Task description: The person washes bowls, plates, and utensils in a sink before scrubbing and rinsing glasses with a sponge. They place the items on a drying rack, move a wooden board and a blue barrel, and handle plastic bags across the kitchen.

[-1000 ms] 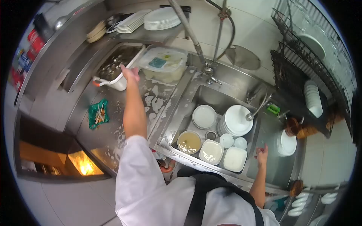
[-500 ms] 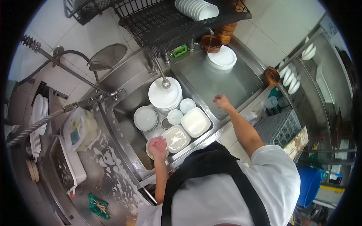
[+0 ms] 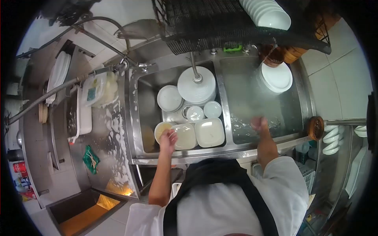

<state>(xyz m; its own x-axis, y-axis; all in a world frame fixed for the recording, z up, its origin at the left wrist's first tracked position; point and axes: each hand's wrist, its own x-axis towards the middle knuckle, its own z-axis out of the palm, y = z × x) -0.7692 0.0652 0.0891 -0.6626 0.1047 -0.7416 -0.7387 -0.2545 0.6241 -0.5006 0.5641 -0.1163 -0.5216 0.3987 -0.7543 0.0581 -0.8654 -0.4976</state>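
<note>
My left hand [image 3: 168,141] is at the right rim of a round bowl [image 3: 161,128] holding yellowish liquid, in the left sink basin. Its fingers are loosely bent and apart, with nothing visibly gripped. Beside it are two square white dishes with liquid, a left one [image 3: 184,137] and a right one [image 3: 210,133]. My right hand [image 3: 259,124] is at the cloudy water of the right basin [image 3: 244,100], its fingers blurred. Behind the dishes stand a large plate stack [image 3: 195,87], a smaller plate stack [image 3: 170,98] and two small bowls [image 3: 212,109].
A faucet spout [image 3: 195,70] hangs over the plates. Overhead is a black rack [image 3: 204,31] with white bowls [image 3: 271,17]. White plates [image 3: 277,77] sit in the right basin near a brown basket [image 3: 271,55]. A soapy steel counter [image 3: 108,145] lies left.
The view has turned and shifted. My right hand has come down to the water near the front of the right basin, where ripples show. My left hand has turned at the bowl, fingers more bent.
</note>
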